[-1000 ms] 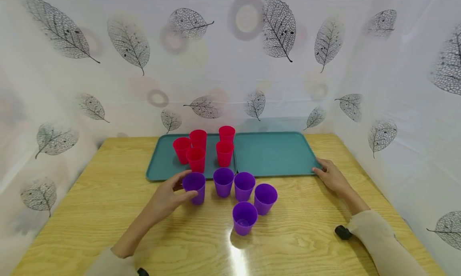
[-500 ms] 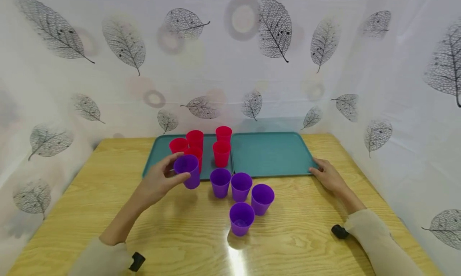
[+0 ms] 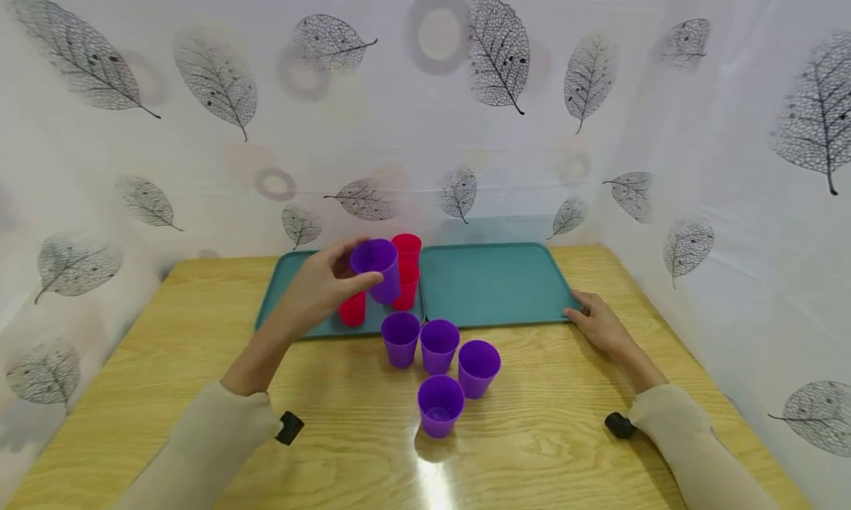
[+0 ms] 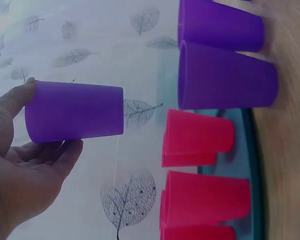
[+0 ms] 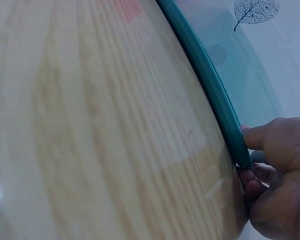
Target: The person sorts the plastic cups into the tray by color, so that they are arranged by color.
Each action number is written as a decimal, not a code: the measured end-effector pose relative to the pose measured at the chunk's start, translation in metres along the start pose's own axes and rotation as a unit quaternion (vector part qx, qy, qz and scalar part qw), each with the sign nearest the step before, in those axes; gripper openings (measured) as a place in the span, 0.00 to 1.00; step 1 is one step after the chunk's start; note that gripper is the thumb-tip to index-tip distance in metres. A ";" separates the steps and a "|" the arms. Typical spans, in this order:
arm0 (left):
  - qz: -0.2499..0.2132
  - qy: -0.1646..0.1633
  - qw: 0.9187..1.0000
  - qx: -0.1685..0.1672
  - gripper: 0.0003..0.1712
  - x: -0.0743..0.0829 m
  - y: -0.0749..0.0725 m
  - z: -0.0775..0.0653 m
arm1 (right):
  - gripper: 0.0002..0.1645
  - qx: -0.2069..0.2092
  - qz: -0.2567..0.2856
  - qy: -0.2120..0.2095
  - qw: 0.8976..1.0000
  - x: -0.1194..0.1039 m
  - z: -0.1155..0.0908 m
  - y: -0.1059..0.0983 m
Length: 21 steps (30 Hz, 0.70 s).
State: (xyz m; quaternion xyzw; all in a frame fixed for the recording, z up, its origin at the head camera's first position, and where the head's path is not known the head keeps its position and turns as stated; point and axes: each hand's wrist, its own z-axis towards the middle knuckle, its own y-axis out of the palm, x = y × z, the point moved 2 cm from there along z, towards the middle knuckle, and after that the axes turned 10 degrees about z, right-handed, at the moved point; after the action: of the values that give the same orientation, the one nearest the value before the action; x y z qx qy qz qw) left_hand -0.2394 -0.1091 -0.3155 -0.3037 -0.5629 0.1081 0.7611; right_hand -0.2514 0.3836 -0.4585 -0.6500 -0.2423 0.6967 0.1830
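A purple cup (image 3: 388, 281) is gripped by my left hand (image 3: 315, 284), thumb on one side and fingers on the other. It is raised over the left teal tray (image 3: 286, 270), in front of the red cups. In the left wrist view the held cup (image 4: 75, 112) is apart from the red cups (image 4: 210, 197). Of the red cups on that tray, some are hidden behind my hand and the purple cup; a front one (image 3: 352, 310) shows below. My right hand (image 3: 601, 329) pinches the near right corner of the right teal tray (image 3: 495, 284), which has no cups on it.
Several purple cups stand upright on the wooden table (image 3: 545, 414) before the trays, the nearest cup (image 3: 441, 406) closest to me. The two trays lie side by side. A leaf-patterned white curtain (image 3: 399, 126) encloses the back and sides.
My left hand has lifted the purple cup from the table and carried it up, then rightward over the left tray. My right hand stays at the right tray's corner.
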 end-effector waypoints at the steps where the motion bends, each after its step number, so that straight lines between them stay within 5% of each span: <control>1: -0.006 0.000 1.000 -0.004 0.40 0.003 0.002 0.005 | 0.39 0.000 0.001 0.001 1.000 0.000 0.000 0.000; 8: -0.043 0.015 0.999 -0.016 0.39 0.016 0.022 0.043 | 0.39 0.000 0.003 0.000 1.000 -0.001 0.002 0.004; 21: -0.034 0.038 0.998 -0.033 0.32 0.016 0.066 0.093 | 0.39 0.004 -0.002 0.003 1.000 0.005 0.004 0.001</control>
State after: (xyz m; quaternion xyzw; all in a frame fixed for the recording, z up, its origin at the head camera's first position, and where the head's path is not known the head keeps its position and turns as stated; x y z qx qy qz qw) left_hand -0.3084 -0.0174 -0.3243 -0.3128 -0.5471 0.0524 0.7746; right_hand -0.2556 0.3854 -0.4633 -0.6510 -0.2400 0.6953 0.1876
